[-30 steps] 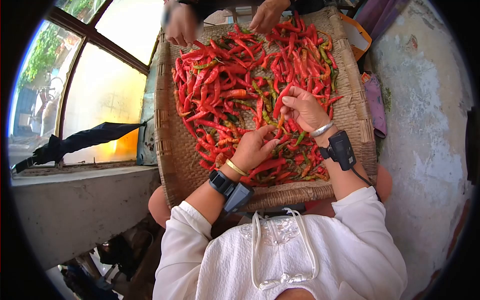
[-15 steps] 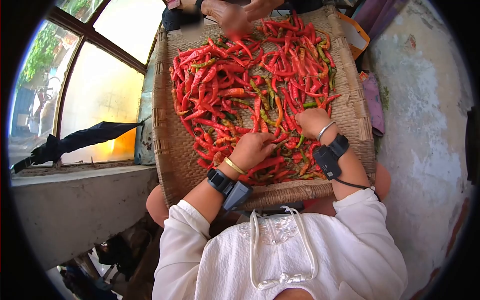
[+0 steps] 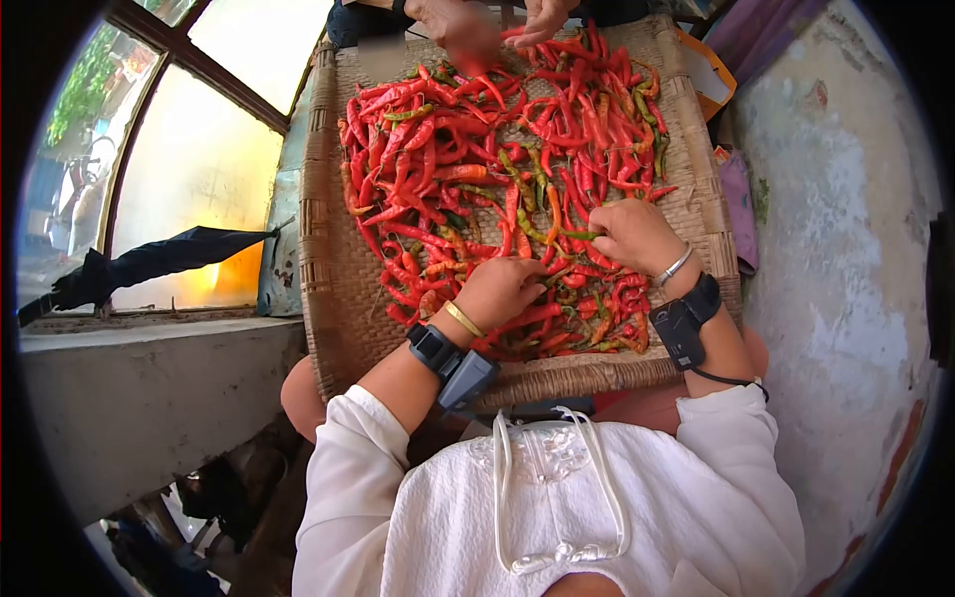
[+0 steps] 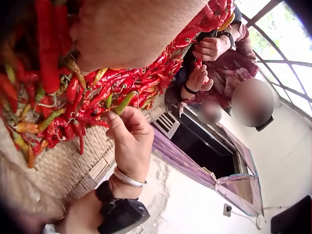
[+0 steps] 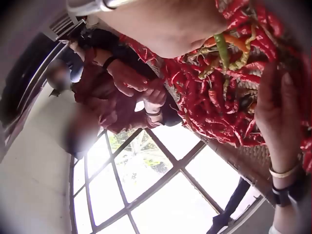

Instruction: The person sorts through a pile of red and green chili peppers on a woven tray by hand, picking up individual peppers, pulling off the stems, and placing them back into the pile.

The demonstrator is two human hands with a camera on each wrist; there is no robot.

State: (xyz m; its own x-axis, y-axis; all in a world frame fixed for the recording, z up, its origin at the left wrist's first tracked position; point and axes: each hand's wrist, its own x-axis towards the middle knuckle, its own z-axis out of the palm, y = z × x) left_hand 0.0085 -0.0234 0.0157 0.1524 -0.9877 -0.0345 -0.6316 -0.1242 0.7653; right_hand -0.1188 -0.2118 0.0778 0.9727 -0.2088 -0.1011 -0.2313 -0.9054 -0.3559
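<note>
My right hand (image 3: 635, 234) pinches a green chili (image 3: 579, 235) by one end, just above the pile of red chilies (image 3: 428, 164). The left wrist view shows the same right hand (image 4: 130, 139) with thumb and fingertips on the green chili (image 4: 125, 102). To its left, my left hand (image 3: 497, 291) rests on the near part of the pile, its fingertips partly hidden among chilies. The right wrist view shows the left hand (image 5: 279, 117) with relaxed, fairly straight fingers against red chilies (image 5: 209, 105).
A woven tray (image 3: 323, 199) holds the chilies. Across it, another person's hands (image 3: 545, 18) are over the far edge. A folded black umbrella (image 3: 159, 264) leans by the window on the left; a worn wall (image 3: 836, 219) stands on the right.
My right hand let go of a red chili, went down to the pile, and now holds a green one. My left hand has barely moved. The other person's hands came closer together.
</note>
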